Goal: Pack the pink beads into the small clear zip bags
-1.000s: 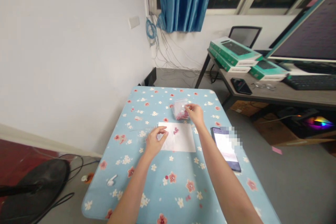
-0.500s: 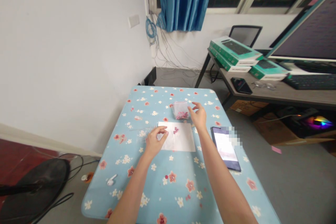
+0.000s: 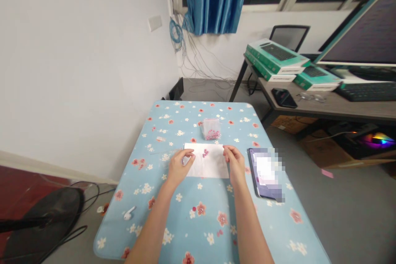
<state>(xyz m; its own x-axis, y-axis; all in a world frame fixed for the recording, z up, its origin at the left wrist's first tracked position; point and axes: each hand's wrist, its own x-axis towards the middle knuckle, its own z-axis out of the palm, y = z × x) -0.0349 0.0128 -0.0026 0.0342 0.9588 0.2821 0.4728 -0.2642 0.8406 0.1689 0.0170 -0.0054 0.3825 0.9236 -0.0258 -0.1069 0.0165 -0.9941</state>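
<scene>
A white sheet of paper (image 3: 212, 170) lies on the flowered table, with a few small pink beads (image 3: 205, 153) near its upper middle. My left hand (image 3: 180, 166) is over the sheet's left edge, thumb and forefinger drawn together; whatever they pinch is too small to make out. At the right edge of the paper is my right hand (image 3: 235, 163), its fingertips closed together, and I cannot see what is between them. Just beyond the paper sits a clear plastic bag (image 3: 211, 129) with pink beads inside. Faint thin lines, maybe thread, run left of my left hand.
A phone (image 3: 266, 173) with a lit screen lies right of the paper. A white earbud (image 3: 129, 213) rests near the table's left edge. A red bead-like dot (image 3: 194, 209) is toward the front. The desk (image 3: 328, 109) at right holds green keyboard boxes (image 3: 278, 55).
My right hand has moved from beside the bead bag back toward me to the paper's right edge, and its fingers have closed. My left hand has stayed almost in place.
</scene>
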